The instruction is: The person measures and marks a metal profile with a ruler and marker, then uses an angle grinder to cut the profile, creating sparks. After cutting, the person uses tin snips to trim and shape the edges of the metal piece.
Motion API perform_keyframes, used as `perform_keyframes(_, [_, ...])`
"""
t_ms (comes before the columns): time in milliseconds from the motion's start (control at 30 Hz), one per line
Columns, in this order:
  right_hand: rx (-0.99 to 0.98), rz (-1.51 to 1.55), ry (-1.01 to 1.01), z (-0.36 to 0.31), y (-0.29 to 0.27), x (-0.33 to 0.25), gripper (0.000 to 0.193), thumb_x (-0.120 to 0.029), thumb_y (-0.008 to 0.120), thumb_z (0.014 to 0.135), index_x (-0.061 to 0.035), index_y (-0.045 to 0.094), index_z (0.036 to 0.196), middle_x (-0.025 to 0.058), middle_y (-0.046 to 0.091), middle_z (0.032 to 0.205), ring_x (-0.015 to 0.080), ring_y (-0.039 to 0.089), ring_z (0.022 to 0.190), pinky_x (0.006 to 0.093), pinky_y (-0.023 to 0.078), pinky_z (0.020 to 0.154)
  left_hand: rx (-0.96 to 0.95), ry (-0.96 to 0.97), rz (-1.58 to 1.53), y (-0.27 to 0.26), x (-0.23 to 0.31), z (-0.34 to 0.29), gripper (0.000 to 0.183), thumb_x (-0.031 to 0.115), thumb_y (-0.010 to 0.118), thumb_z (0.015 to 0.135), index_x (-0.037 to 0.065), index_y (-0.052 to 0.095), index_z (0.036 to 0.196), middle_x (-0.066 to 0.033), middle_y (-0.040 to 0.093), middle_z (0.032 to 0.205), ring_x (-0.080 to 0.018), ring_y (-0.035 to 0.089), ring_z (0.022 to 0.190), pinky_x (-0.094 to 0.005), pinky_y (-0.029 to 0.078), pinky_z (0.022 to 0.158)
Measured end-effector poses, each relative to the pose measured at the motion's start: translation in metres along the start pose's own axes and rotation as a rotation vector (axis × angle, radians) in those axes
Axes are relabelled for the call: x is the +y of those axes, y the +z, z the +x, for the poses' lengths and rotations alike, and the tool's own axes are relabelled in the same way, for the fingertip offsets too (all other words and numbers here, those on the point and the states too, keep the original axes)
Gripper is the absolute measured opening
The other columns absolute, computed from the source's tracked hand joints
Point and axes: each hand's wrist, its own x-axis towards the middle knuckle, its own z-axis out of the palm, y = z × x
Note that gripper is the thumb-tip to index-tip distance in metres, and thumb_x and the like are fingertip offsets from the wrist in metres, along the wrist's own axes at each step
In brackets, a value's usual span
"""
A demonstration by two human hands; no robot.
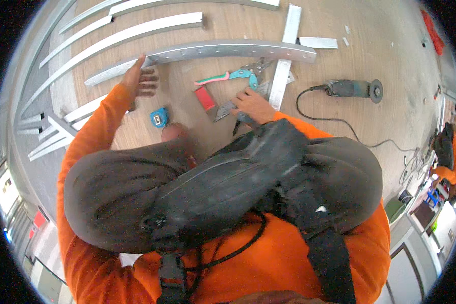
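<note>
My left hand (138,81) is open, its fingers spread and its thumb side against a long silver metal channel (218,49) with a row of holes. My right hand (255,105) has its fingers bent over the metal blade of a try square (226,110), whose red handle lies to the left. Just beyond that hand are locking clamp pliers (243,75) with teal, green and pink grips. A blue tape measure (159,117) lies between my left forearm and my foot. The far side of the right hand's grip is hidden.
An angle grinder (352,89) lies at the right, its cord (339,119) trailing to the lower right. A white metal strip (280,83) crosses under the channel. Several more metal profiles (121,38) lie at the far left. A black bag (228,172) rests across my lap.
</note>
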Motion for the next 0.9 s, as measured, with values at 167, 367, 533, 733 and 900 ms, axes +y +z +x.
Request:
perform_keyframes(167, [0.188, 0.106, -0.138, 0.010, 0.035, -0.007, 0.018, -0.022, 0.060, 0.085, -0.0158, 0.069, 0.100, 0.0100, 0.068, 0.105, 0.0280, 0.065, 0.105, 0.0453, 0.051, 0.094, -0.201, 0.322, 1.150, 0.059, 0.050, -0.069, 0.046, 0.045, 0.070, 0.092, 0.007, 0.067, 0.118, -0.0150, 0.071, 0.112, -0.0335, 0.070, 0.096, -0.0491, 0.057, 0.086])
perform_keyframes(367, [0.272, 0.415, 0.342, -0.028, -0.051, -0.012, 0.022, -0.023, 0.069, 0.084, -0.0083, 0.064, 0.100, 0.0087, 0.066, 0.095, 0.0320, 0.065, 0.093, 0.0402, 0.052, 0.086, -0.499, 1.229, 2.013, 0.127, -0.030, -0.025, 0.044, 0.013, 0.075, 0.079, 0.012, 0.063, 0.121, -0.0096, 0.064, 0.123, -0.0324, 0.059, 0.120, -0.0478, 0.051, 0.096])
perform_keyframes(533, [0.975, 0.773, 0.941, -0.088, -0.029, 0.004, 0.020, -0.015, 0.063, 0.089, -0.0008, 0.063, 0.103, 0.0109, 0.063, 0.088, 0.0286, 0.062, 0.083, 0.0389, 0.051, 0.078, -0.494, 1.524, 2.082, 0.158, -0.067, -0.010, 0.041, 0.022, 0.068, 0.087, 0.004, 0.057, 0.122, -0.0142, 0.059, 0.121, -0.0311, 0.054, 0.122, -0.0464, 0.045, 0.103])
perform_keyframes(733, [1.323, 1.030, 1.210, -0.146, -0.022, 0.045, 0.015, -0.018, 0.067, 0.091, -0.0046, 0.065, 0.098, -0.0011, 0.051, 0.067, 0.0104, 0.046, 0.056, 0.0285, 0.038, 0.051, -0.820, 0.882, 2.033, 0.153, -0.042, -0.056, 0.039, 0.029, 0.068, 0.086, 0.002, 0.058, 0.112, -0.0206, 0.062, 0.107, -0.0411, 0.065, 0.101, -0.0508, 0.053, 0.090])
perform_keyframes(900, [1.481, 1.527, 1.357, -0.149, -0.051, 0.043, 0.020, -0.026, 0.071, 0.092, -0.0079, 0.066, 0.098, -0.0073, 0.041, 0.059, 0.0043, 0.034, 0.045, 0.0222, 0.025, 0.042, -0.701, 0.335, 2.010, 0.146, 0.065, -0.182, 0.047, 0.039, 0.083, 0.074, 0.001, 0.071, 0.098, -0.0218, 0.070, 0.100, -0.0427, 0.068, 0.095, -0.0474, 0.054, 0.083])
